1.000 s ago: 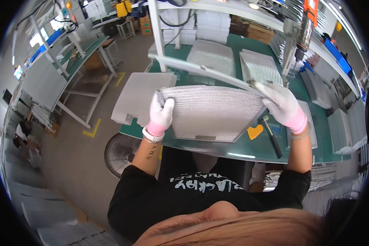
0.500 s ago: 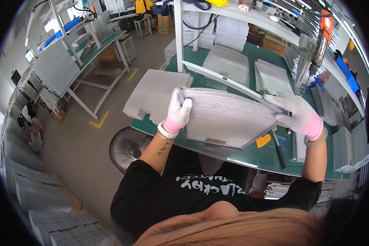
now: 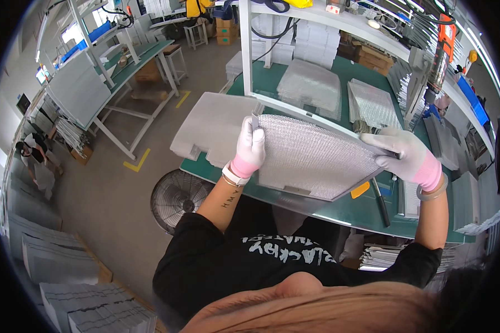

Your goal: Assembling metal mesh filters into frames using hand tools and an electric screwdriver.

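Both my gloved hands hold a silvery metal mesh filter panel [image 3: 311, 158], tilted above the green worktable [image 3: 250, 191]. My left hand [image 3: 251, 145] is closed on its left edge, with the thumb on the near face. At the right end, my right hand [image 3: 401, 154] pinches a long pale metal frame strip [image 3: 316, 119] together with the panel's corner. This strip runs along the panel's far edge; whether the edge sits inside it I cannot tell. A black-handled tool [image 3: 381, 202] and an orange scraper-like piece [image 3: 360, 190] lie by the panel's near right corner.
Flat grey sheets [image 3: 211, 125] overhang the table's left end. Mesh sheets [image 3: 310, 86] and a further pile [image 3: 372, 102] lie behind the panel. An orange power screwdriver [image 3: 443, 47] hangs at the right. A floor fan [image 3: 183, 200] stands left; another person [image 3: 36, 158] is far left.
The frame strip's left end has come down toward the panel's far edge, narrowing the gap. Both hands keep their grip and appear slightly farther right. The person at far left has changed posture.
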